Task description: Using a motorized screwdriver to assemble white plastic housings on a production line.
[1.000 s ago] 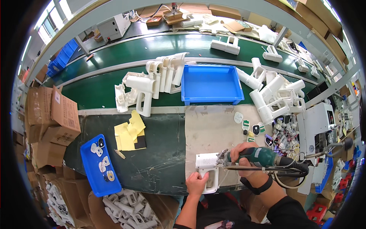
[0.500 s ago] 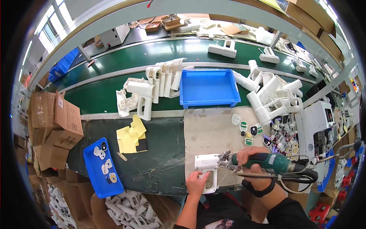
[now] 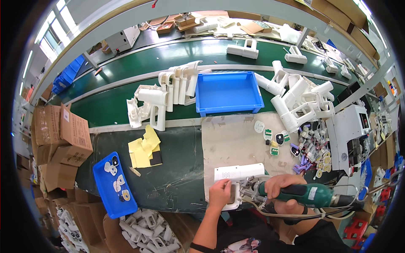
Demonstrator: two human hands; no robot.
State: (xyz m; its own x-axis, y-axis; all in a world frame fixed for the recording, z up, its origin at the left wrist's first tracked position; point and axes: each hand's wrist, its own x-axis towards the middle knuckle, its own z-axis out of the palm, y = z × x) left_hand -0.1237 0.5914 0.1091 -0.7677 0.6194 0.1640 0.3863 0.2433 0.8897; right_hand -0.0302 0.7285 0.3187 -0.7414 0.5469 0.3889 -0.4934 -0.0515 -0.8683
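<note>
A white plastic housing (image 3: 239,172), with a barrel and a looped handle, lies on the beige mat (image 3: 236,141) at the bench's near edge. My left hand (image 3: 220,195) is closed over the left side of its handle. In my right hand (image 3: 283,185) is a green power screwdriver (image 3: 312,193), held level with its cord trailing right. The metal mechanism (image 3: 253,188) at its front end is against or just over the right side of the handle; the exact contact point is hidden.
A blue bin (image 3: 229,95) stands ahead between rows of white housings (image 3: 177,86) and a heap of them (image 3: 297,101). Small wired parts (image 3: 314,145) pile up at right. Yellow sheets (image 3: 144,148) and a blue tray (image 3: 110,183) lie left. Cartons (image 3: 61,139) stack at far left.
The screwdriver has come nearer to me and slightly right, its front end moving from the barrel to the handle. More of the barrel now shows. My left hand has shifted slightly along the handle.
</note>
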